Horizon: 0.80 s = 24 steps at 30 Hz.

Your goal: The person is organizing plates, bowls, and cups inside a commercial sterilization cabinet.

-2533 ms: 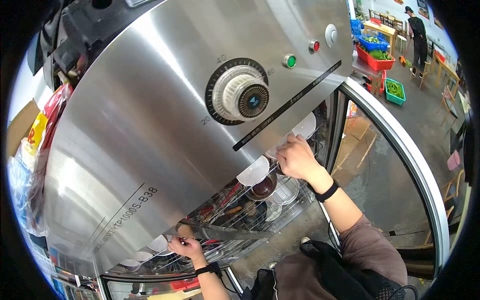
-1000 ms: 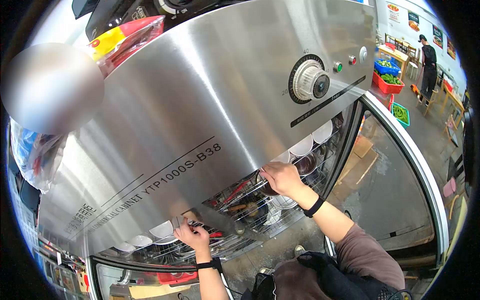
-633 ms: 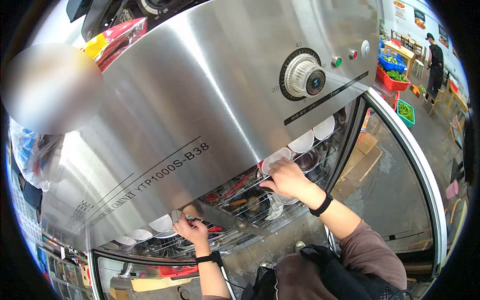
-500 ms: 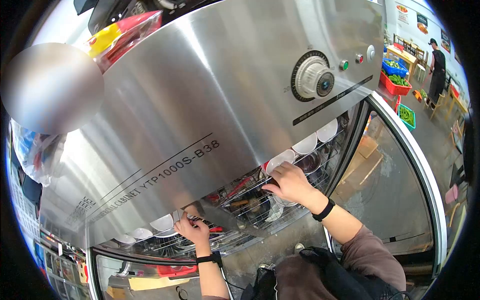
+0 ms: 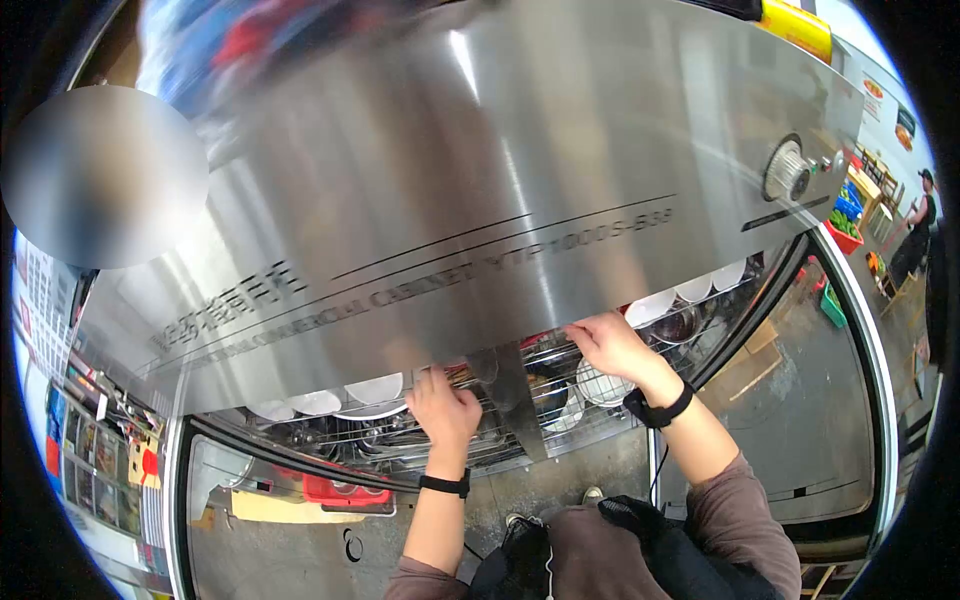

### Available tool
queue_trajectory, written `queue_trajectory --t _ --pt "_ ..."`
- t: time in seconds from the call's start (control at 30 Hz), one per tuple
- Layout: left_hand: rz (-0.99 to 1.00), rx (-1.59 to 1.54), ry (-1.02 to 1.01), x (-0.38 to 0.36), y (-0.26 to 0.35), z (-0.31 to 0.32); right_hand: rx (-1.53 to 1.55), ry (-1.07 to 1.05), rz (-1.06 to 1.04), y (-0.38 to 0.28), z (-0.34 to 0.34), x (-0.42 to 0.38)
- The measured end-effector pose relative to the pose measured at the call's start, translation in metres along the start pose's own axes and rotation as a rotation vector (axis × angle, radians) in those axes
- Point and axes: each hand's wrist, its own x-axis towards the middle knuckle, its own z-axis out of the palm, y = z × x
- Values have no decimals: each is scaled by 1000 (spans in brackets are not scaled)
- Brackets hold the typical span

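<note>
A broad steel cabinet fills most of the view, its front panel lettered "COMMERCIAL CABINET YTP1000S-B38". Below it two glass doors stand open, the right door and the left door, both with dark inner edging. Between them wire racks run across the opening, loaded with dishes and utensils. A blurred plastic bag lies at the panel's top left. The left hand is raised to the panel's lower edge, near the white bowls on the left; its fingers are bent close together, and what they hold, if anything, cannot be told. The right hand is at the same edge, its fingers bent inward with the tips near the panel; whether they grip anything is unclear. A metal upright stands between the hands. Far right, a person in dark clothes stands beyond the doors. On the racks, a white bowl sits left of the left hand, another white bowl just beside the right hand, and a dark bowl next to that. Smallest are the round dial and the black wristband on the right wrist.
</note>
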Motion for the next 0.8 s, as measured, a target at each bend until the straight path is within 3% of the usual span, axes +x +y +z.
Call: queue_trajectory --t 0.1,0.13,0.27,0.5,0.63,0.67,0.8 --pt "-16 -24 -84 3 -2 -11 -113 -198 148 -9 15 23" --pt "-11 -56 -87 5 -4 -14 -169 -130 -28 5 31 25" --pt "1 -137 -123 8 -11 -16 -320 -424 66 -12 41 38" --pt "33 -153 -131 8 -13 -16 -441 -448 143 -19 56 50" --pt "41 -194 -141 9 -14 -18 -584 -607 290 -10 65 55" --pt "41 -215 -230 8 -17 -21 -356 -235 20 26 86 46" --pt "72 -286 -179 8 -21 -26 -398 -205 -103 -10 68 46"
